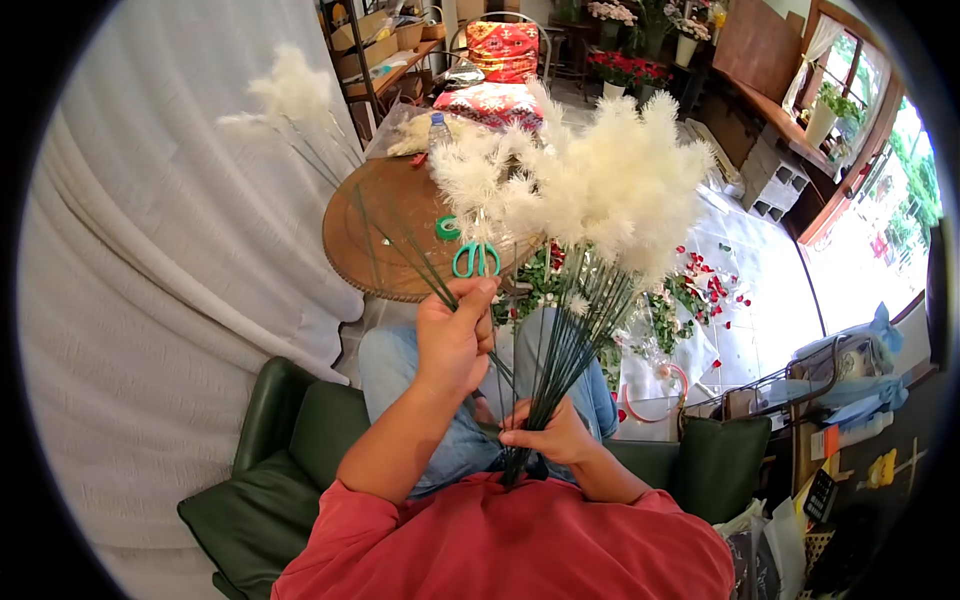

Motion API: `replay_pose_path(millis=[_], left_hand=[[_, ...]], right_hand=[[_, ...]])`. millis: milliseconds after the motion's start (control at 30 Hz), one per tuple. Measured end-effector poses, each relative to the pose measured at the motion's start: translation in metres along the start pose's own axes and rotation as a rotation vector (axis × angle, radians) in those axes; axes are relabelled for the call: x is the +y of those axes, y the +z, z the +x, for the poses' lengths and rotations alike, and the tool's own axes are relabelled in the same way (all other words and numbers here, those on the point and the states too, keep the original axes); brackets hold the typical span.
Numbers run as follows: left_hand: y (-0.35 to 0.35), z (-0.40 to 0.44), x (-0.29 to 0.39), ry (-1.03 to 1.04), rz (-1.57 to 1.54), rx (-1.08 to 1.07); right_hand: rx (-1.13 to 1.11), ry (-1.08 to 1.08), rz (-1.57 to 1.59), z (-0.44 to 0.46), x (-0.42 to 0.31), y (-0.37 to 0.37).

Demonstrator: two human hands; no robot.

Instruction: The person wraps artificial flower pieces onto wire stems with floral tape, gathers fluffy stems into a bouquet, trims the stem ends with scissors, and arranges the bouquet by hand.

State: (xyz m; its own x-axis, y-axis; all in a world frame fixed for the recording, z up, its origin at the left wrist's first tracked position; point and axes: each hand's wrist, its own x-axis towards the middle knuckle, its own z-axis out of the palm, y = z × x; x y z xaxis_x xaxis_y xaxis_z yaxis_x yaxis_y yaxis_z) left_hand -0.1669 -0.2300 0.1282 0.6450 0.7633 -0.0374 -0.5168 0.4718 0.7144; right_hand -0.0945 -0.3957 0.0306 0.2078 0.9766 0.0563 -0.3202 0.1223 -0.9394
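My right hand [552,432] is closed around the lower part of a thick bundle of dark green stems [545,385]. Cream-white feathery plumes [620,170] fan out at the top of that bundle, above my lap. To its left, my left hand [458,335] pinches several thin stems [405,240]. These slant up to the left, toward a smaller group of white plumes [295,90] in front of the curtain. Just beyond my left hand, scissors [476,260] with teal handles lie on the round wooden table [370,225], beside a roll of green tape [447,228].
A plastic bottle [438,132] stands at the table's back. Red petals and leaves [700,285] litter the floor to the right. A green armchair [325,420] surrounds me; a white curtain [180,300] hangs left. A wire rack [790,385] stands close on the right.
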Motion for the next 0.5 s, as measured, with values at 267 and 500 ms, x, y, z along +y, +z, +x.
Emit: replay_pose_path(millis=[267,500], left_hand=[[0.002,0.002,-0.013,0.347,0.386,0.105],[0.003,-0.002,-0.001,0.221,0.187,0.028]], right_hand=[[0.13,0.111,-0.076,0.003,0.002,0.003],[0.153,0.151,-0.006,0.005,0.008,0.005]])
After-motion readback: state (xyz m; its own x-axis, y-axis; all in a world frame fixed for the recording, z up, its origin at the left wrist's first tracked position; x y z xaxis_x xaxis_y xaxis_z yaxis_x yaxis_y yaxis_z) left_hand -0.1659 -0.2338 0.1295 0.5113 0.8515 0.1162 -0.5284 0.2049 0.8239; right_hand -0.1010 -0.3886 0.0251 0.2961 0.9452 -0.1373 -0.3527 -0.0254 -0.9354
